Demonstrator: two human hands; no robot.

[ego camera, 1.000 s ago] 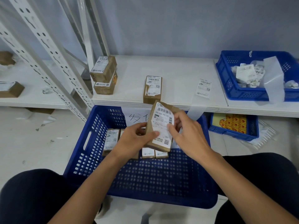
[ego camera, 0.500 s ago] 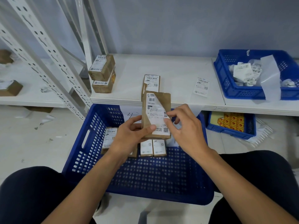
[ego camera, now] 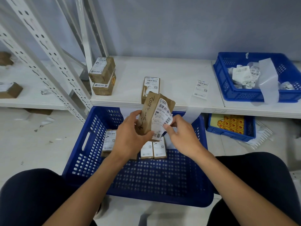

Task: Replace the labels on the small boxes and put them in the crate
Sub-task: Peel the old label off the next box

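My left hand [ego camera: 130, 137] grips a small brown box [ego camera: 147, 115] above the big blue crate [ego camera: 192, 190], tilted, with handwriting on its near side. My right hand [ego camera: 180, 136] pinches the right edge of the box's white label [ego camera: 161, 116], which is partly lifted off the cardboard. Several labelled boxes [ego camera: 154, 150] lie at the crate's far end. On the white shelf [ego camera: 171, 74] behind stand a single labelled box [ego camera: 151, 85], two stacked boxes [ego camera: 102, 75] and a loose label [ego camera: 201, 88].
A blue bin [ego camera: 244, 95] holding crumpled labels and backing strips sits on the shelf at right. A smaller blue bin [ego camera: 249, 132] with yellow packs stands on the floor below. Slanted white rack posts [ego camera: 44, 51] cross the left. My dark-clad knees flank the crate.
The box has turned so its handwritten side faces me, and my right hand has peeled more of the label away from its right edge.
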